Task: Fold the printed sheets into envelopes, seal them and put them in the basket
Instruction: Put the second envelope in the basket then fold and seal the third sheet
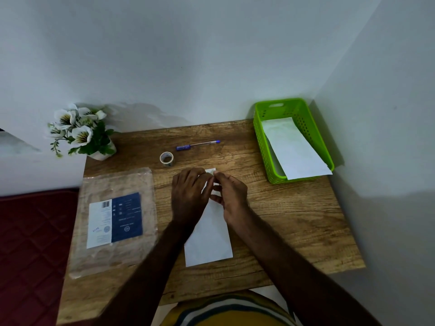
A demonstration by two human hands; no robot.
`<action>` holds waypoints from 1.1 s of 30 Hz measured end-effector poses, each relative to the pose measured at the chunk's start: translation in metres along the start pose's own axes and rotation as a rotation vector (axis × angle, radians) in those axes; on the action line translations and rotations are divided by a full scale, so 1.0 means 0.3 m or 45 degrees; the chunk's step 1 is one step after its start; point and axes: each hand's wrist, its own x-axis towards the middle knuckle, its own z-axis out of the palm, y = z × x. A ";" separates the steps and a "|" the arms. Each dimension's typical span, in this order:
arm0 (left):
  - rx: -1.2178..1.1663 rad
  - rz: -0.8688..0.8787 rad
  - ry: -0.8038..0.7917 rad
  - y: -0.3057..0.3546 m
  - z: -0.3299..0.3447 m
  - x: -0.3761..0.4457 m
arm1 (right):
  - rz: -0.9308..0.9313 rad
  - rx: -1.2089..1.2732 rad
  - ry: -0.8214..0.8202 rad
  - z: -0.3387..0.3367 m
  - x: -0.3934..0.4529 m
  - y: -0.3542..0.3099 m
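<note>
Right now the left hand (188, 194) and right hand (229, 196) both pinch the far flap of the envelope (209, 241) lying mid-desk (294, 220); uneven pressing could crease the flap crooked, so the seal gapes, or skid the envelope off line

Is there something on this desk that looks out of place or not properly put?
One thing: the white folded sheet in the green basket does not lie flat. It is askew, and its near corner pokes out over the basket's front rim. Nothing looks spilled or damaged.
</note>
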 end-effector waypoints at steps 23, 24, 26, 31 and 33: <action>-1.309 -1.787 -0.213 0.108 -0.060 0.046 | -0.220 -0.239 0.006 -0.037 -0.019 0.086; -1.286 -1.771 -0.222 0.100 -0.057 0.048 | -0.231 -0.260 0.007 -0.039 -0.018 0.087; -1.214 -1.731 -0.262 0.082 -0.053 0.054 | -0.243 -0.298 0.014 -0.042 -0.012 0.092; -1.004 -1.583 -0.397 0.029 -0.039 0.063 | -0.240 -0.374 0.035 -0.051 0.002 0.100; -0.914 -1.480 -0.443 0.014 -0.033 0.072 | -0.238 -0.391 0.036 -0.050 0.009 0.101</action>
